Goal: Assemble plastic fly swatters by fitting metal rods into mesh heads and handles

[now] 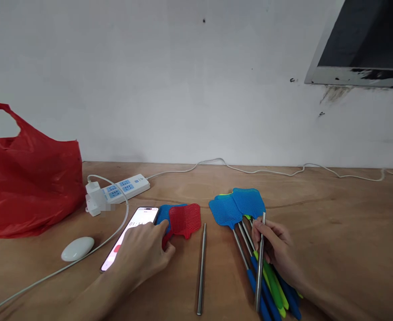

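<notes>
My left hand (pixel 146 249) is at the small pile of loose fly swatter heads, its thumb and index finger around the edge of a red fly swatter head (pixel 165 239). Another red head (pixel 185 219) and a blue head (pixel 163 214) lie beside it, partly covered. In my right hand (pixel 276 247) a thin steel tube (pixel 259 276) is pinched, tilted, above a bundle of fly swatters. Those have blue heads (pixel 250 201), steel shafts and blue or green handles (pixel 273 285). A second steel tube (pixel 201 272) lies on the table between my hands.
A lit phone (pixel 142 217) lies partly under my left hand. Farther left are a white power strip (pixel 132 187) with a plugged-in charger, a white oval object (pixel 77 248) and a red plastic bag (pixel 32 183). White cables (pixel 183 170) cross the wooden table.
</notes>
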Action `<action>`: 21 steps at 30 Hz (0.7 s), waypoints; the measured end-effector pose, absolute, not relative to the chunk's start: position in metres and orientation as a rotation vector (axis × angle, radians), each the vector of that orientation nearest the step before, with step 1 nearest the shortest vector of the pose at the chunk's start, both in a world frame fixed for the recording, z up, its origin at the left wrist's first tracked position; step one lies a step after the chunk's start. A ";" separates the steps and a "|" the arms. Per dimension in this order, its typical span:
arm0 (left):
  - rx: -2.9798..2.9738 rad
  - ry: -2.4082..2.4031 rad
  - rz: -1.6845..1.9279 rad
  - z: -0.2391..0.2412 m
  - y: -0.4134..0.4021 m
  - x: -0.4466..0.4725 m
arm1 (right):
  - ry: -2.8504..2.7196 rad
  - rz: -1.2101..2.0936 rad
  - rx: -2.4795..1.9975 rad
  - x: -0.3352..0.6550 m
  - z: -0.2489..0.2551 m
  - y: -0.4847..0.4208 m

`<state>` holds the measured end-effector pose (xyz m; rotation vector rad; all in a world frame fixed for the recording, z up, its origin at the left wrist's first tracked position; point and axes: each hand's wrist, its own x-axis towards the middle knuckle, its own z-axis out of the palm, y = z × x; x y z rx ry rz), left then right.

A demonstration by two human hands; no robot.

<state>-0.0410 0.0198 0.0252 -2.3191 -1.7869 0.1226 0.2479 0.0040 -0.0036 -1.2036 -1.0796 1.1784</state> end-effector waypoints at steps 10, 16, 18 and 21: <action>-2.417 -1.804 -0.007 0.021 0.025 -0.038 | -0.940 1.291 -1.206 0.246 0.003 0.009; -2.704 -1.577 -0.219 0.013 0.019 -0.035 | -0.931 1.402 -1.081 0.245 0.006 0.007; -2.845 -1.444 -0.337 0.011 0.016 -0.034 | -0.922 1.384 -1.038 0.245 0.006 0.006; -2.952 -1.357 -0.440 0.012 0.013 -0.034 | -0.904 1.357 -1.008 0.245 0.007 0.003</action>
